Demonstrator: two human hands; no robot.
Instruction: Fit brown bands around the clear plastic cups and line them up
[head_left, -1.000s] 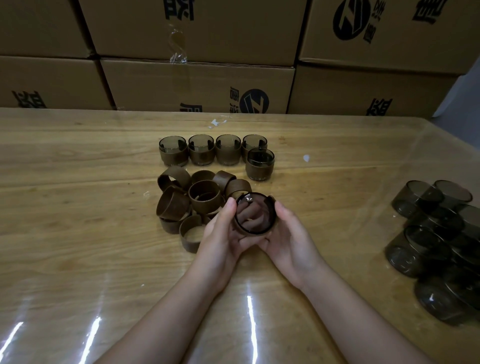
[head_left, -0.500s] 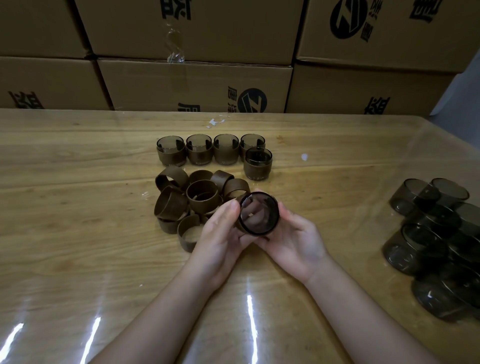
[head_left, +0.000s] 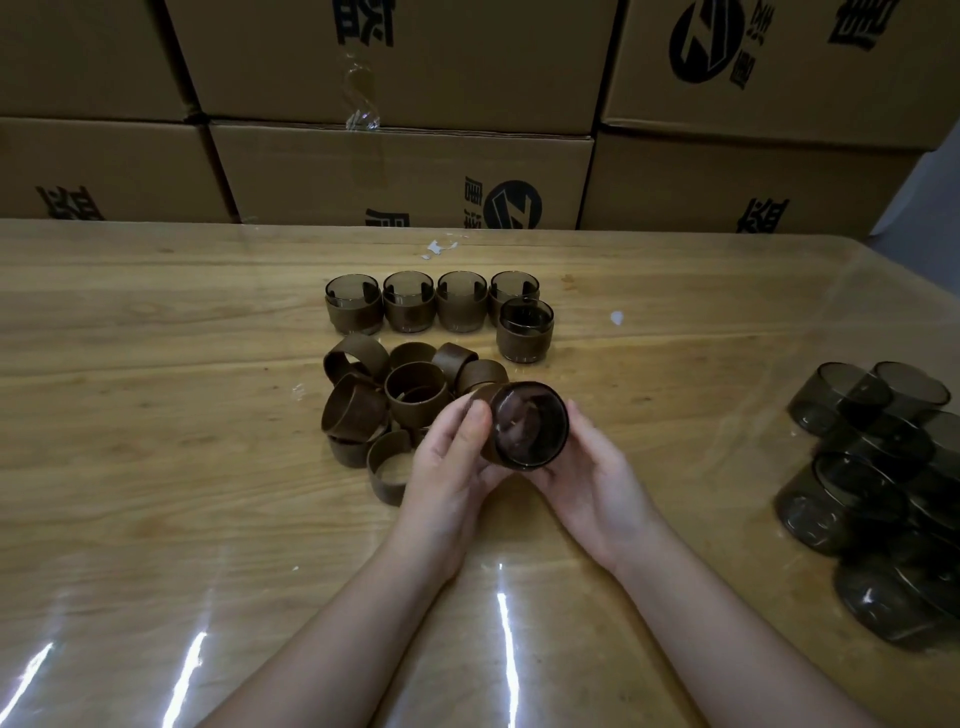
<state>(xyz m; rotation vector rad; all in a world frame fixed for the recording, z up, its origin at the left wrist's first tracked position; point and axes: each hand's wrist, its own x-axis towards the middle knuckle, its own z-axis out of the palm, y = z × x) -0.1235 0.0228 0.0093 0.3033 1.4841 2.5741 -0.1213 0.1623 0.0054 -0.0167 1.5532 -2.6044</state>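
Both hands are holding one cup (head_left: 527, 426) just above the table (head_left: 156, 415), near the middle, and it is tipping onto its side with the open mouth facing the person. The left hand (head_left: 447, 467) is gripping it from the left, thumb lying against the brown band (head_left: 488, 396) wrapping its wall. The right hand (head_left: 592, 483) is cradling it from the right and below, fingers curling behind it (the fingertips are hidden by the cup). Just left of the hands, a heap of loose bands (head_left: 415, 387) is lying on the wood. Farther back, four banded cups (head_left: 434, 301) are standing upright in a row, a fifth banded cup (head_left: 524, 330) sitting just nearer at the row's right end. Well off to the right, bare smoky cups (head_left: 857, 467) are lying in a pile. Cardboard boxes (head_left: 400, 171) are standing stacked along the far edge.
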